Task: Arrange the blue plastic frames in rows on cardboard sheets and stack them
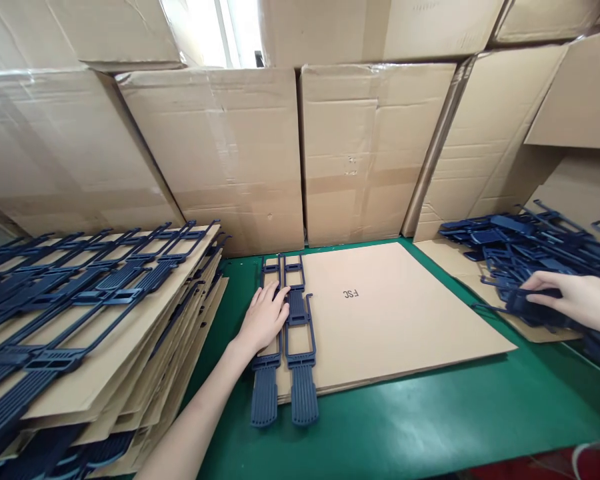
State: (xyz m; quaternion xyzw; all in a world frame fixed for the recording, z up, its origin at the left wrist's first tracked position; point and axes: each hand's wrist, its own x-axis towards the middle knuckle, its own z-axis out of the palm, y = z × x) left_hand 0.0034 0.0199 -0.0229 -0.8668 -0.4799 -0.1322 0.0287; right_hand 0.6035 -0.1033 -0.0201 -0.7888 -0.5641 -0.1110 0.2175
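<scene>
My left hand (267,317) lies over the left of two dark blue plastic frames with ribbed paddle ends, its fingers laid loosely on it and slightly apart. Beside it, the right blue plastic frame (300,343) lies parallel, close to my fingertips. Both frames rest on the left side of a cardboard sheet (405,313) marked "FSC", their ribbed ends hanging past its near edge. At the far right, my right hand (573,300) pinches a dark blue plastic part (523,303) at the near side of a heap of similar parts (510,243). My fingers partly cover this part.
On the left stands a tall stack of cardboard sheets (115,360) layered with blue plastic frames. Large cardboard boxes (220,160) form a wall behind the green table (380,427). More cardboard (580,100) leans behind the heap at right.
</scene>
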